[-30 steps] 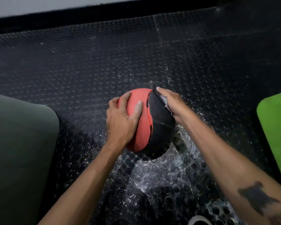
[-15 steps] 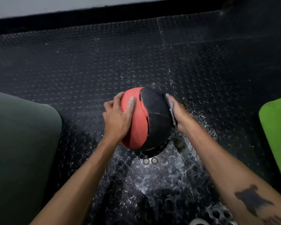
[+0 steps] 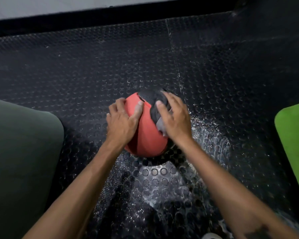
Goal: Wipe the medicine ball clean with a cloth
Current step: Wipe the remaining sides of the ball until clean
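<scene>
- The medicine ball (image 3: pixel 146 135), red with black panels, is seen resting on the studded black rubber floor (image 3: pixel 93 66), roughly centred between the two forearms.
- The left hand (image 3: pixel 122 122) is laid against the ball's left flank; the fingers are spread and follow the curve, with the thumb lying across the red panel. It is judged to be bracing the ball, not gripping it.
- The right hand (image 3: pixel 173 118) is placed over the ball's upper right, on the black panel. A grey cloth (image 3: pixel 160 125) is pressed beneath the palm, with a fold showing below the thumb. Whether the fingers curl round the cloth or merely flatten it cannot be told with certainty; a flat press is the more likely reading.
- Key relation: the cloth sits on the top right of the ball, so the uncovered red surface lies down and to the left of the right hand, toward the person. The right hand is the nearer hand to it.
- A sphere has no long axis; the panel seam is seen running from upper left to lower right.
- Wet speckling is noted on the floor near and right of the ball.
- A dark green mat (image 3: pixel 22 152) lies at left and a bright green mat (image 3: pixel 293 144) at right, both apart from the ball.
- Judgement: wiping is under way; the underside is probably still untouched.
</scene>
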